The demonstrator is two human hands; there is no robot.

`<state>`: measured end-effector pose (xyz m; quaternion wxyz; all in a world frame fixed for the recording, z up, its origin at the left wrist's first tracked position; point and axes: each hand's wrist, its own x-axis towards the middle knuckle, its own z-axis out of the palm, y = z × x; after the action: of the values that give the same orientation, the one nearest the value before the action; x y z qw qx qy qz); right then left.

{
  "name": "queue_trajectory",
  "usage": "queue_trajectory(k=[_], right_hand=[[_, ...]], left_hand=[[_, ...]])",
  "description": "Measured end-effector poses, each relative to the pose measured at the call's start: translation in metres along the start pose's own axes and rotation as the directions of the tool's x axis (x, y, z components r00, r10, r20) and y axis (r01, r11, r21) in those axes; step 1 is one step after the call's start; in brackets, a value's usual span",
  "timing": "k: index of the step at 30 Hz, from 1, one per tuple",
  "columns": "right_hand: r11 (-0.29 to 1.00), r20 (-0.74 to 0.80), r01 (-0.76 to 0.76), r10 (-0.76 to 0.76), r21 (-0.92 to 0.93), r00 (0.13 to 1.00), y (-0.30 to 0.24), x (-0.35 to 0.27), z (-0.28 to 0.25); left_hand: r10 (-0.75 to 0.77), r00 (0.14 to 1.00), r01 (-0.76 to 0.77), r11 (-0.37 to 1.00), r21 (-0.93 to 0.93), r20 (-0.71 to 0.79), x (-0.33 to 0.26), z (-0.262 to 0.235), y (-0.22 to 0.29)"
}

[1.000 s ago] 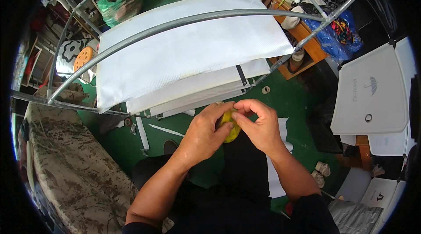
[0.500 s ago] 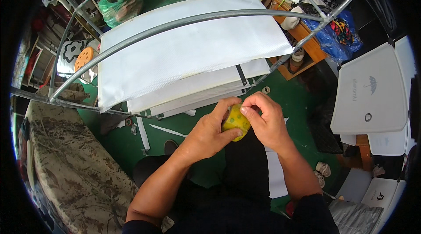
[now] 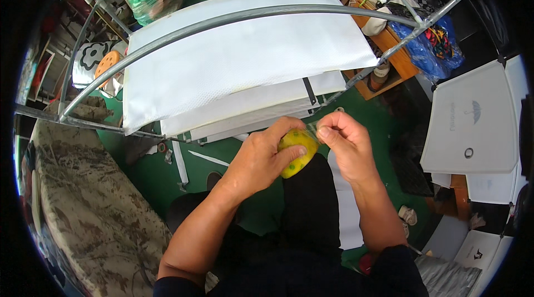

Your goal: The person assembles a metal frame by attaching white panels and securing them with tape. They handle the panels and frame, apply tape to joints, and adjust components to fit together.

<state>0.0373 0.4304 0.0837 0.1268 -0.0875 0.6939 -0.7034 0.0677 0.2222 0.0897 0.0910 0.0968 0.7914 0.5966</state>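
Observation:
My left hand (image 3: 261,155) is wrapped round a yellow tape roll (image 3: 290,169) with green marks, its thumb across the roll's face. Just to the right, my right hand (image 3: 349,144) pinches the end of a short clear strip of tape (image 3: 313,128) between thumb and fingertips. The strip stretches from the roll's upper right edge to those fingertips. Both hands are over my dark trouser leg (image 3: 308,202), below the near edge of a white sheet panel (image 3: 245,55).
A curved grey metal tube frame (image 3: 239,16) arches over the panel. A camouflage-covered piece (image 3: 94,191) stands left. White boards (image 3: 467,119) lean at right, near a wooden cabinet (image 3: 400,63) with a blue bag (image 3: 428,52). White strips (image 3: 179,163) lie on the green floor.
My right hand has moved slightly right and away from the tape roll, drawing out a short clear strip. My left hand has turned the roll a little.

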Motion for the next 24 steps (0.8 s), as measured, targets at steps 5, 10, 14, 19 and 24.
queue_trajectory(k=[5, 10, 14, 19, 24], right_hand=[[0.995, 0.024, 0.094, -0.094, -0.030, 0.995, -0.005, -0.002, 0.001], [0.996, 0.014, 0.070, -0.071, 0.055, 0.997, -0.020, 0.005, 0.002], [0.997, 0.027, -0.039, 0.037, 0.068, 0.999, -0.018, 0.007, 0.000], [0.995, -0.026, 0.025, -0.022, 0.099, 0.999, 0.002, 0.005, 0.003], [0.990, -0.088, 0.128, -0.122, 0.063, 0.989, 0.003, 0.004, 0.009]], left_hand=[[-0.123, 0.992, 0.122, 0.991, 0.055, 0.020, 0.001, -0.005, 0.005], [0.100, 0.995, -0.091, 0.962, -0.256, 0.024, 0.002, -0.004, -0.017], [-0.054, 0.986, 0.112, 0.915, -0.387, 0.158, -0.002, -0.008, -0.018], [-0.044, 0.984, 0.108, 0.917, -0.385, 0.171, -0.004, -0.003, -0.020], [-0.114, 0.978, 0.172, 0.913, -0.369, 0.174, -0.007, 0.000, -0.021]])
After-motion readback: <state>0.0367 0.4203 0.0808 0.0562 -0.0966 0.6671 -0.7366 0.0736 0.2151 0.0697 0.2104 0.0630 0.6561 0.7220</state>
